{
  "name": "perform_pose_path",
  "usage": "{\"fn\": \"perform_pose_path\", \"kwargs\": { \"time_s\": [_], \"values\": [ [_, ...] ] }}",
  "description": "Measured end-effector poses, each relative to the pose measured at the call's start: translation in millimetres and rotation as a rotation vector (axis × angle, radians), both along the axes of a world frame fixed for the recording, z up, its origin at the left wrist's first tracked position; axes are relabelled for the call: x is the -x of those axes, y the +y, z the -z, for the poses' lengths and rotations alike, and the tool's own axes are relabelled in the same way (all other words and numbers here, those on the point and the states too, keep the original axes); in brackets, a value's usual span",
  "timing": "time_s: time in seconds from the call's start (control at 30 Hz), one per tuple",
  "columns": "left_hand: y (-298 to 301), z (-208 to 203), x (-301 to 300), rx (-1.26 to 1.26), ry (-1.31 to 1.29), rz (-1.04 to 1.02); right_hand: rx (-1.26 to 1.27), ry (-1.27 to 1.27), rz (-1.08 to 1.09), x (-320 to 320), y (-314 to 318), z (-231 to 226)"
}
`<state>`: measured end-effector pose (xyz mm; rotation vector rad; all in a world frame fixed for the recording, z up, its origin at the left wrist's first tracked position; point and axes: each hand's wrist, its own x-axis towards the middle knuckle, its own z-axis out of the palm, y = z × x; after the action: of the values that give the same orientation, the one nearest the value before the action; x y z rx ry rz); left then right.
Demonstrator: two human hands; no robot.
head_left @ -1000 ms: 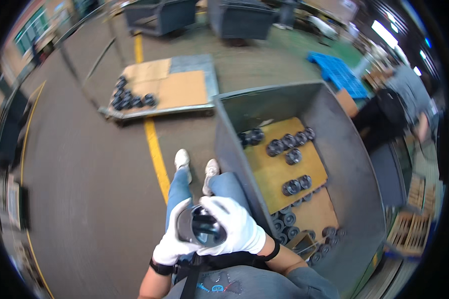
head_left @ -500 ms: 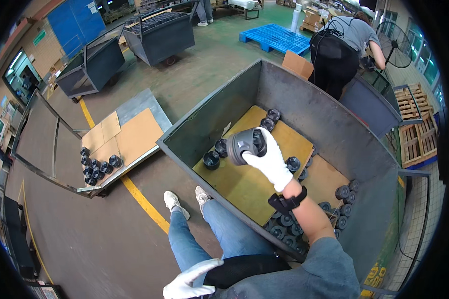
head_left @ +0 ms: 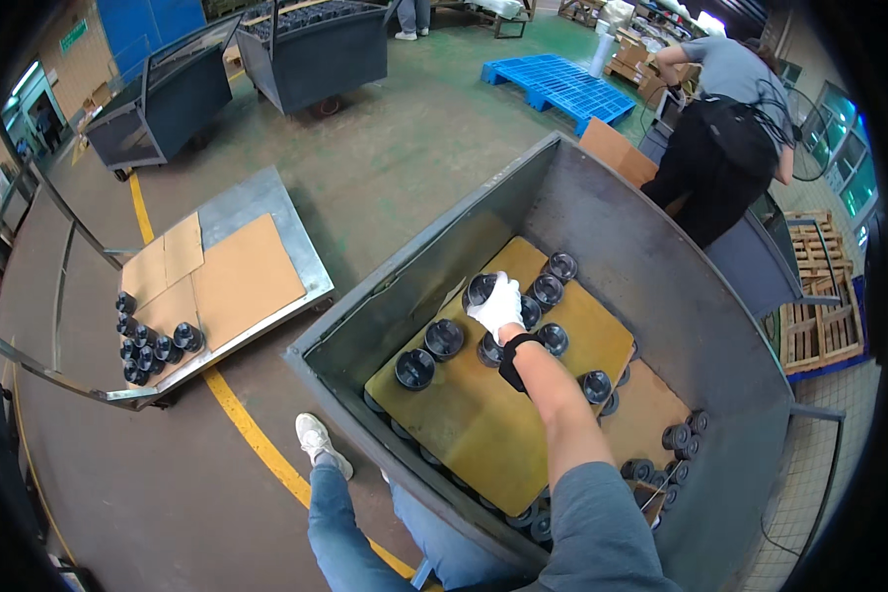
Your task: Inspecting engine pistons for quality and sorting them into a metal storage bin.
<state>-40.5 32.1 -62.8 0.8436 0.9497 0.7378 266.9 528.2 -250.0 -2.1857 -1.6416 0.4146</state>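
Observation:
My right hand (head_left: 498,308), in a white glove with a black band at the wrist, reaches into a grey metal bin cart. Its fingers are closed around a dark, piston-like cylinder (head_left: 480,287) toward the far side of a yellowish board (head_left: 464,414). More such cylinders stand on the board: a pair (head_left: 429,353) to the left of the hand, others (head_left: 546,288) just beyond and to its right, and one (head_left: 595,386) nearer the right edge. Whether the held cylinder rests on the board is hard to see. My left hand is out of view.
The bin's high wall (head_left: 651,237) surrounds the board; more cylinders (head_left: 676,444) lie lower at its right. On the left stands a flat trolley (head_left: 286,227) with cardboard and several cylinders (head_left: 148,345). A person (head_left: 730,128) bends over behind the bin, near a blue pallet (head_left: 562,84).
My right hand has carried the raised cylinder down and away from me, among those on the board. More cylinders now show there. My left hand has gone from view.

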Motion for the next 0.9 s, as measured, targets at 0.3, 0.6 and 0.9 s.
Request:
{"fn": "perform_pose_path", "kwargs": {
  "time_s": [0.3,0.6,0.9],
  "values": [
    [3,50,4,-0.246,-0.143,-0.134,0.360,-0.297,-0.111,25,33,58],
    [34,24,34,-0.085,0.068,0.287,-0.275,0.068,-0.213,-25,-38,20],
    [14,-13,-25,-0.177,0.339,0.325,0.049,0.098,0.812,-271,-395,-43]
  ]
}}
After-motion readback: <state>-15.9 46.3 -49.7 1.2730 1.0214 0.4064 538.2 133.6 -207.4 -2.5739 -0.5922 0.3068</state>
